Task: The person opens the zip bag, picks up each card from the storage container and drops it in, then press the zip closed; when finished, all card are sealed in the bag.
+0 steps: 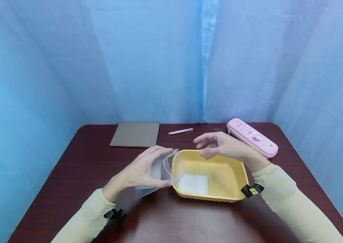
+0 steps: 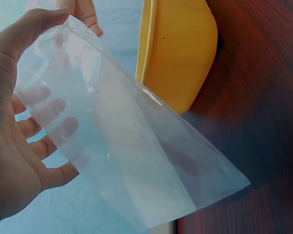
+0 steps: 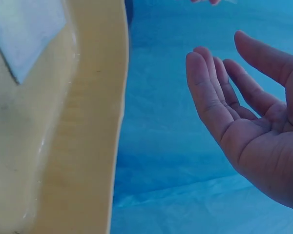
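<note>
My left hand [image 1: 139,168] grips a clear plastic bag [image 1: 167,167] at its mouth, thumb on one side and fingers spread along the other. In the left wrist view a whitish flat piece [image 2: 132,146] shows through the bag's film. The bag is tilted beside the left end of a yellow plastic basin [image 1: 227,179]. On the basin's floor, at its near left, lies a flat white square [image 1: 193,184]. Above the basin's far rim my right hand [image 1: 224,145] hovers with relaxed, slightly bent fingers, holding nothing.
A grey-brown flat board or notebook [image 1: 135,134] lies at the table's back left. Right of it is a white and pink pen [image 1: 180,131]. A pink pencil case [image 1: 252,136] with a rabbit picture sits at the back right. Blue curtains [image 1: 147,60] surround the dark red table [image 1: 80,168].
</note>
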Demonstrator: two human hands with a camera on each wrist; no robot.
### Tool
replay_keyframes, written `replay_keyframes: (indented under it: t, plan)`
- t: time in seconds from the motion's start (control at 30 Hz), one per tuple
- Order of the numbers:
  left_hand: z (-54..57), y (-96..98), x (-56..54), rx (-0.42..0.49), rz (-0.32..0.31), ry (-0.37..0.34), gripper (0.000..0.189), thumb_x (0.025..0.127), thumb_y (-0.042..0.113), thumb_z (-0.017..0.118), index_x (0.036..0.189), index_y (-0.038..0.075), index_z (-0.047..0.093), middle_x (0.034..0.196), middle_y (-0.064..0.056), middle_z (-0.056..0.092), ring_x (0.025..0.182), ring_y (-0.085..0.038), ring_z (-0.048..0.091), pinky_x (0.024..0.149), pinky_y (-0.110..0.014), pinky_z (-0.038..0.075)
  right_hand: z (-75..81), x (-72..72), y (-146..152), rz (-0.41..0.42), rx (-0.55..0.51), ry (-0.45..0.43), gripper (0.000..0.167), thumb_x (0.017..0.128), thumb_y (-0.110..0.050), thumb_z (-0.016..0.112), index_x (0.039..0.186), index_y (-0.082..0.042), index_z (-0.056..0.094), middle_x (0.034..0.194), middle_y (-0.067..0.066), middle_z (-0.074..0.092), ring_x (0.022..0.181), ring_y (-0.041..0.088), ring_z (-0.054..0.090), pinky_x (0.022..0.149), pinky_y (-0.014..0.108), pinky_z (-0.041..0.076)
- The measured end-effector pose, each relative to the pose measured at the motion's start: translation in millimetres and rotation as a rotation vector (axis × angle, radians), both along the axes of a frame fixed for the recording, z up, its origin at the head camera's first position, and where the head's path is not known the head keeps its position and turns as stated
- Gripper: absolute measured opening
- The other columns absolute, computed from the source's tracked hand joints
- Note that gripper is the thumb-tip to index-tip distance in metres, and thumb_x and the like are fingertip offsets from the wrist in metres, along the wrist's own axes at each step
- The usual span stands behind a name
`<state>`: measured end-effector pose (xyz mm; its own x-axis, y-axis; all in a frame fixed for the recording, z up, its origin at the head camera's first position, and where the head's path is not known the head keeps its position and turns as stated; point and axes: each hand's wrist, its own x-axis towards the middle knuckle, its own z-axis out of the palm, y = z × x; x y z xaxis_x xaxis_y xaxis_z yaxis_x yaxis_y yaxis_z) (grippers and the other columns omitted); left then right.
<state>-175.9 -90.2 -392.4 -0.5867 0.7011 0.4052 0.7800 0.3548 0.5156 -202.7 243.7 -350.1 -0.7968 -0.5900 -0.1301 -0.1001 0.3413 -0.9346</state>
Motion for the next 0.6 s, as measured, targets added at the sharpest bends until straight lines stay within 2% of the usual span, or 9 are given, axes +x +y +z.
replay_keyframes:
  t: [0.23, 0.4, 0.6]
  plan:
    - [0.0, -10.2, 5.3, -0.036, 0.040, -0.022, 0.091, 0.070, 0.049, 0.088, 0.148, 0.022, 0.050, 0.138, 0.013, 0.052, 0.120, -0.007, 0.049, 0.094, -0.035, 0.048, -21.0, -9.8, -9.3, 0.041, 0.023, -0.010, 0.046, 0.092, -0.008, 0.074, 0.134, 0.003, 0.059, 0.117, 0.016, 0.066, 0.101, 0.029, 0.068, 0.084, 0.043, 0.058]
    - [-0.2, -15.0, 5.4, -0.013, 0.040, -0.008, 0.091, 0.069, 0.047, 0.089, 0.148, 0.021, 0.051, 0.139, 0.012, 0.052, 0.121, -0.008, 0.050, 0.095, -0.036, 0.048, -27.2, -15.6, -12.7, 0.077, 0.057, -0.009, 0.045, 0.091, -0.007, 0.074, 0.133, 0.004, 0.060, 0.115, 0.014, 0.067, 0.100, 0.027, 0.068, 0.085, 0.039, 0.057]
    - [-2.3, -13.5, 3.6, -0.009, 0.039, 0.006, 0.092, 0.069, 0.047, 0.089, 0.148, 0.022, 0.050, 0.138, 0.012, 0.052, 0.121, -0.009, 0.050, 0.094, -0.037, 0.048, -34.3, -19.5, -9.6, 0.110, 0.098, 0.002, 0.045, 0.091, -0.008, 0.073, 0.132, 0.006, 0.060, 0.115, 0.019, 0.066, 0.103, 0.041, 0.066, 0.083, 0.037, 0.058]
